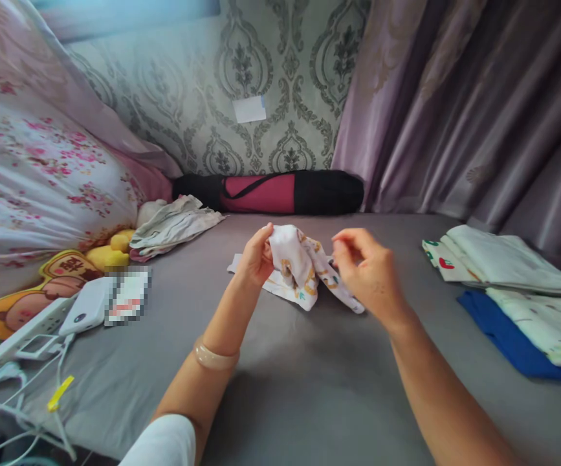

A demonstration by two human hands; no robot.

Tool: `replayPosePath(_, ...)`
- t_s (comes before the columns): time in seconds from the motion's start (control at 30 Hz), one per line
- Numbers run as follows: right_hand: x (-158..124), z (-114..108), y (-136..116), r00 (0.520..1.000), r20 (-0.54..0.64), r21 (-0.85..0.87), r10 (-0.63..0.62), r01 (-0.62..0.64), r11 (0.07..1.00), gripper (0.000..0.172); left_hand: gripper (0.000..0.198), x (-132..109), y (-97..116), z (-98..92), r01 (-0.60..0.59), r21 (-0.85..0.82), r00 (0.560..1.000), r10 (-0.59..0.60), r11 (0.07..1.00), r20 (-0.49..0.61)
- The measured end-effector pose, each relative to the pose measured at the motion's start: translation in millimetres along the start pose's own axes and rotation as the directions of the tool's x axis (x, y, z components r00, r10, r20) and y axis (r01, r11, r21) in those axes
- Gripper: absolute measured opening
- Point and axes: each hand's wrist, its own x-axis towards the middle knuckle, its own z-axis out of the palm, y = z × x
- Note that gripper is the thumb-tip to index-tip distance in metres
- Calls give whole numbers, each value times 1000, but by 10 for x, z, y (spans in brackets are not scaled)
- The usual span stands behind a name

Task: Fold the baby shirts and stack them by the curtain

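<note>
A small white garment [292, 259] with a tan and green print is bunched up over the bed, partly lifted and partly lying on the grey sheet. My left hand [259, 252], with a pale bangle on its wrist, grips the garment's upper left part between thumb and fingers. To the right, my right hand [365, 268] is closed, its thumb and fingertips drawn together beside the cloth. Whether any fabric sits inside those fingers is hidden. One sleeve-like strip of the garment runs down just left of the right hand.
Folded white clothes [513, 259] and a blue folded cloth [503, 336] lie at right. A grey-white garment [176, 223] lies back left. Along the wall rests a black and maroon bag [265, 193]. A power strip [22, 343], cables and a white device [88, 304] occupy the left edge.
</note>
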Motion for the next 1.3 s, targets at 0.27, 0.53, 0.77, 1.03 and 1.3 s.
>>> replayPosePath(0.27,-400,712,-16,782,617,71,-91,60,996,49,21,-61,108,-4,-292,-145,956,289,945,-39)
replayPosePath(0.53,-306,891,340,862,506,285,18,-187,940,50,52,-35,114,-98,-455,-61,890,455,888,-13)
replayPosePath(0.77,64,431,384,859,415,747,300,-510,427,26,57,247,127,-534,-421,65,907,421,905,18)
replayPosePath(1.03,264,27,483,833,258,826,490,-454,336,23,40,245,-22,-509,-317,336,946,321,887,44)
replayPosePath(1.3,260,-45,411,861,161,712,483,-440,547,43,20,277,-209,-551,-326,690,932,341,646,121)
